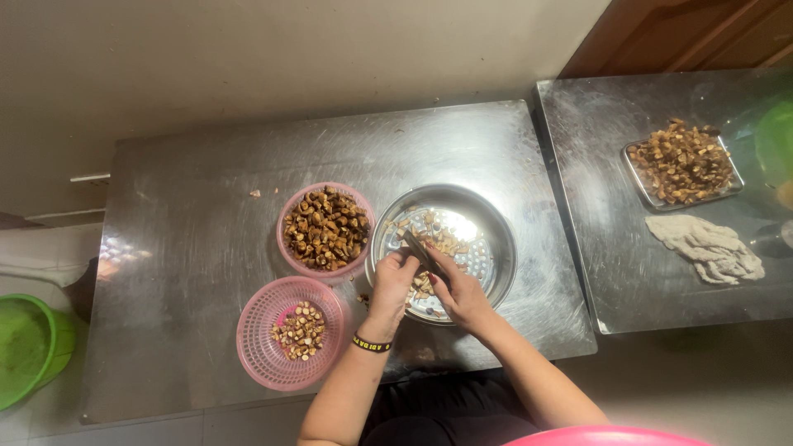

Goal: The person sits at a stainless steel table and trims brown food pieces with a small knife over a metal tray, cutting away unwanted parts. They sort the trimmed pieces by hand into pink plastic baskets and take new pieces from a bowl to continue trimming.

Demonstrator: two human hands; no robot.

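- Steel counter (206,248) carries all work items; no packages, labels or signs seen on it.
- Steel bowl (487,223) sits directly under the fingers, placed to catch cut pieces.
- Two pink baskets (285,239) (256,347) lie left of the fingers, apparently keeping whole and cut pieces separate.
- Right hand (462,293) fingers clenched on dark knife (420,248).
- Left hand (395,281) fingers pinch a small piece; it is hidden.

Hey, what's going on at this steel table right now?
A person works with both hands over a perforated metal bowl holding a few brown pieces. The right hand holds a dark knife; the left hand pinches something small beside the blade, too small to identify. Left of the bowl, one pink basket is heaped with brown pieces, and a nearer pink basket holds a smaller pile of cut ones. A tray of similar pieces sits on the neighbouring table.
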